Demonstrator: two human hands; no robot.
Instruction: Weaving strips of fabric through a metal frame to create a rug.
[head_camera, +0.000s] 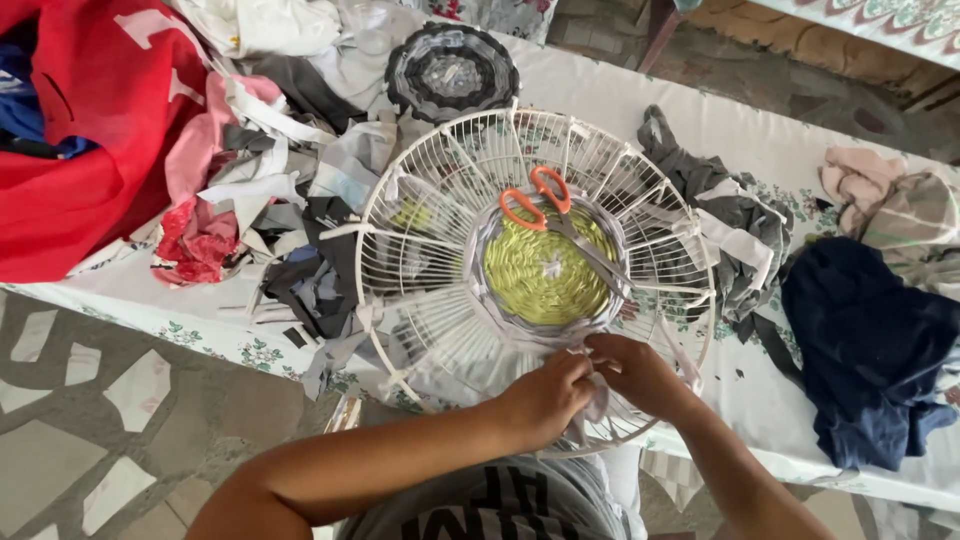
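A person's 2 hands meet at the near rim of a round white wire fan guard (420, 250) lying flat on a long table. The left hand (545, 395) curls its fingers narrowly around a pale fabric strip (598, 400) at the wire edge; the right hand (640, 375) pinches the same strip from the other side, fingertips nearly touching the left's. How tightly each finger closes is hard to make out, since the knuckles hide the tips.

In the guard's middle sits a woven yellow-green disc (545, 275) edged in grey-white cloth. Scissors with orange handles (545, 205) rest across its far side, untouched.

The table wears a white cloth with a small floral print (760, 385). A red garment (90, 130) and a heap of cut strips in pink, grey and white (260, 190) fill the left end. A finished round grey mat (452, 72) lies just beyond the guard. Grey rags (715, 210) and a dark blue garment (870, 350) lie to the right. Below the table, the floor (110, 400) is grey with pale irregular stone pieces.
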